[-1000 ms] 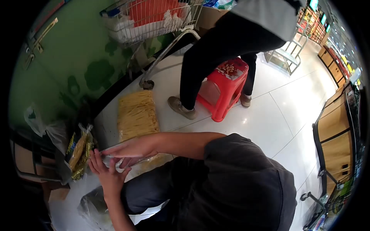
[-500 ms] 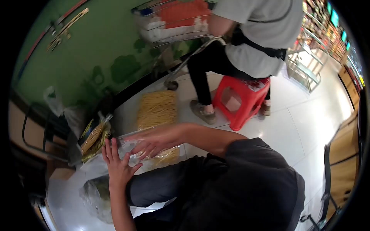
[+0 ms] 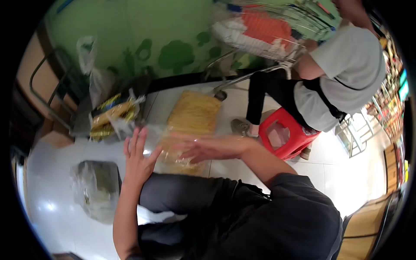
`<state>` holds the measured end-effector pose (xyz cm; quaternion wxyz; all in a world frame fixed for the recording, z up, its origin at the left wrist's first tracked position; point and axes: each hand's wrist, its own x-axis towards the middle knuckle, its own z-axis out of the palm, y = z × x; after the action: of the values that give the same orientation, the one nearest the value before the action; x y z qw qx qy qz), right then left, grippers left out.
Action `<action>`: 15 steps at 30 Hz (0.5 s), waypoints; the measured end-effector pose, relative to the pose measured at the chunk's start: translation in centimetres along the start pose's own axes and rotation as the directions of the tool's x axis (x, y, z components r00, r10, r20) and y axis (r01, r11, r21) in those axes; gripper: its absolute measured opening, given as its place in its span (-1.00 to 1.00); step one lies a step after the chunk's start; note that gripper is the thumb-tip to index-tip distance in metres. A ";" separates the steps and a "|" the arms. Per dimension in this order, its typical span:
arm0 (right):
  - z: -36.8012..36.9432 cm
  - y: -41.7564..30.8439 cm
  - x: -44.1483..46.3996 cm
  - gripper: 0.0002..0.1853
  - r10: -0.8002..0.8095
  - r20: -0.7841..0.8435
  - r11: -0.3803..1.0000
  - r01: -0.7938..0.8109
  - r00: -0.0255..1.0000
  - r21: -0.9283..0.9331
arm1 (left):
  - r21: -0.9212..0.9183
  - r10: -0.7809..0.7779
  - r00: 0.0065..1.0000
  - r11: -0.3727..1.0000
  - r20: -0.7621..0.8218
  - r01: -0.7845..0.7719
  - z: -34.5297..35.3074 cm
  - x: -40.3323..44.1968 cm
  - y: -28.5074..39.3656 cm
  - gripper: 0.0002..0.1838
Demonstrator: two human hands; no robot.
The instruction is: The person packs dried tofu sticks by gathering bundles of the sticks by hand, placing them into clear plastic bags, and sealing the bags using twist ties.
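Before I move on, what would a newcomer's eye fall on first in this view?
Probably the bright red stool, right of centre, beneath a seated person in a grey top. Next might come the flat yellow package on the pale floor, just above the blurred right hand in the image, with the left hand spread to its lower left. The orange-red load stands out at the top too.
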<state>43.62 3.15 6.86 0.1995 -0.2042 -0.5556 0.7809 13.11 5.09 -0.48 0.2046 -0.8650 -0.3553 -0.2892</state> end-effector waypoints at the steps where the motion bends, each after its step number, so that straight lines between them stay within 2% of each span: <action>1: -0.2 0.4 -0.3 -0.16 -0.045 -0.019 0.996 0.046 0.999 0.077 | 0.015 -0.013 1.000 1.000 0.007 0.013 -0.2 0.3 0.2 -0.51; 2: -0.5 0.9 -0.5 -0.15 -0.086 -0.036 0.983 0.091 0.996 0.158 | 0.004 0.027 0.999 1.000 -0.041 -0.027 -0.5 0.5 0.1 -0.47; 4: 0.9 -1.4 -1.2 -0.19 -0.037 -0.170 0.922 0.099 0.985 0.375 | -0.021 0.078 0.986 0.996 -0.147 -0.082 -0.7 1.0 -0.5 -0.46; 5: 0.5 -1.0 -1.3 -0.19 -0.030 -0.127 0.915 0.078 0.991 0.395 | -0.039 0.091 0.973 0.994 -0.214 -0.102 -0.8 1.4 -0.9 -0.48; 7: -0.6 -0.4 -1.1 -0.26 -0.170 -0.176 0.718 0.244 0.970 0.652 | 0.019 0.077 0.976 0.997 -0.205 -0.075 -1.2 1.8 -1.5 -0.52; 8: -1.2 0.1 -1.0 -0.26 -0.165 -0.154 0.707 0.226 0.974 0.670 | 0.048 0.073 0.973 0.997 -0.219 -0.064 -1.3 1.7 -1.8 -0.57; 10: -2.1 1.1 0.1 -0.32 -0.120 -0.245 0.583 0.268 0.962 0.767 | 0.080 0.054 0.983 0.996 -0.175 -0.041 -1.4 0.6 -3.3 -0.61; 12: -2.5 2.0 1.5 -0.34 -0.052 -0.238 0.601 0.220 0.970 0.768 | 0.117 0.030 0.991 0.993 -0.129 -0.015 -1.3 -0.8 -4.4 -0.71; 14: -3.8 4.1 3.4 -0.37 -0.004 -0.168 0.421 0.154 0.986 0.894 | 0.140 -0.010 0.997 0.990 -0.078 0.021 -1.7 -2.9 -5.4 -0.73; 15: -4.1 5.0 4.5 -0.37 0.012 -0.134 0.408 0.117 0.991 0.906 | 0.147 -0.039 0.998 0.988 -0.048 0.045 -1.8 -4.2 -5.8 -0.74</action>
<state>41.62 7.26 0.44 0.3355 -0.0917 -0.0352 0.9369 5.73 5.81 -0.96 0.2700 -0.8331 -0.3891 -0.2857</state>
